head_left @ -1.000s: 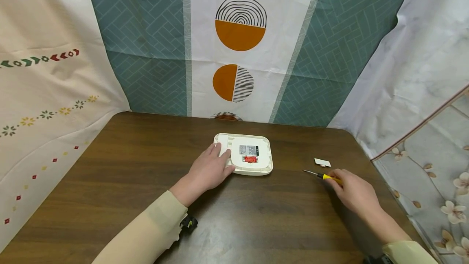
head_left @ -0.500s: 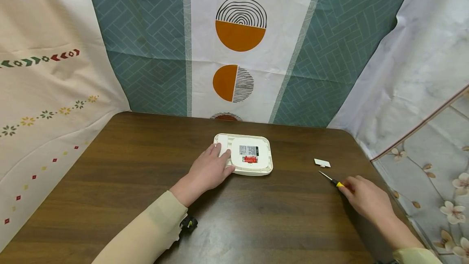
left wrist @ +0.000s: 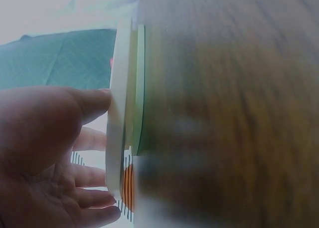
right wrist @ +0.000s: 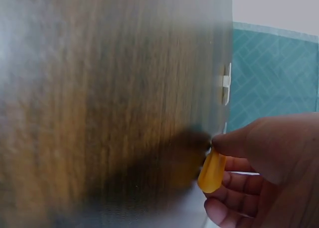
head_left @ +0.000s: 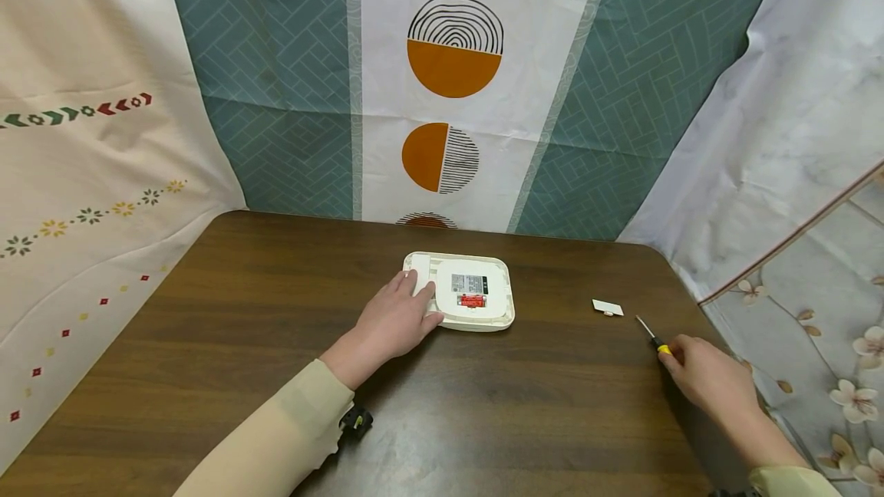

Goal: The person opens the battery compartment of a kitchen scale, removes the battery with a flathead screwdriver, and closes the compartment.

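Observation:
A white rounded device [head_left: 476, 267] lies on the table with its label and a red battery [head_left: 473, 301] facing up. My left hand [head_left: 394, 315] rests on its left end, fingers extended; in the left wrist view the thumb and fingertips of that hand [left wrist: 50, 148] touch the device's edge [left wrist: 118, 103]. On the right, my right hand [head_left: 714, 378] pinches a small screwdriver [head_left: 664, 349] by its yellow handle, the thin metal tip pointing up and left. The right wrist view shows the yellow handle [right wrist: 213, 173] between thumb and fingers, low over the table.
A small white battery cover [head_left: 608, 307] lies apart, between the device and the screwdriver. The brown wooden table [head_left: 525, 413] meets a patterned cloth [head_left: 456, 175] behind, with more cloths at left and right.
My right hand has moved right and slightly toward me with the screwdriver, whose tip now points more upward. The left hand and the device stay in place.

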Demonstrator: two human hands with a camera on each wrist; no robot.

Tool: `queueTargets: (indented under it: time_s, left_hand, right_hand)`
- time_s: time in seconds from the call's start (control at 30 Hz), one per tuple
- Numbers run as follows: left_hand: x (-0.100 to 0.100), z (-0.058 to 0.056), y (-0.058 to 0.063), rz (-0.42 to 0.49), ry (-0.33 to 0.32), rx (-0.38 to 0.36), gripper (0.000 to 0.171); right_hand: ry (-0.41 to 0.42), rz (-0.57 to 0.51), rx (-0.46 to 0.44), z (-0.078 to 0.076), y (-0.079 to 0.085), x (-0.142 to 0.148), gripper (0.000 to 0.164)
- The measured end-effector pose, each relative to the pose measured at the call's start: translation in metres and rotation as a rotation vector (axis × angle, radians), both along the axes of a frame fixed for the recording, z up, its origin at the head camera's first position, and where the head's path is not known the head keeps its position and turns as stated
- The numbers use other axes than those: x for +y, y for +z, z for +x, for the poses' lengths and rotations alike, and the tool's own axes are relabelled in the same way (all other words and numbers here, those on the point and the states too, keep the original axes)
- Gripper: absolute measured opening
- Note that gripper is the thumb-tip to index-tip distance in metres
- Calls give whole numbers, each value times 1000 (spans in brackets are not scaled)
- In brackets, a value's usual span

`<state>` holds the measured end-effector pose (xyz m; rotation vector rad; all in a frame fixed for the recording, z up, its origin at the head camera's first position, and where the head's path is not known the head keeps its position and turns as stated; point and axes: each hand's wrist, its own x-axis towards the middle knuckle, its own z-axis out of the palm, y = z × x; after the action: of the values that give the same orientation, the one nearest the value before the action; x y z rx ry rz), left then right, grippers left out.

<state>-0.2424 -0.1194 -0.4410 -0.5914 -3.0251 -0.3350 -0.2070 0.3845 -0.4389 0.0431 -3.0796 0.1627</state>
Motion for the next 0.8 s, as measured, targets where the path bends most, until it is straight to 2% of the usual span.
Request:
queueTargets:
  time_s: [0.3, 0.53, 0.8]
  left_hand:
    - [0, -1, 0, -5, 3, -15, 64]
    - [1, -2, 0, -14, 5, -11, 65]
    - [0, -1, 0, -8, 6, -14, 65]
  right_hand:
    - [-34, -21, 6, -11, -2, 5, 26]
    - [-38, -21, 9, -13, -2, 9, 31]
    - [-7, -6, 77, -14, 6, 4, 35]
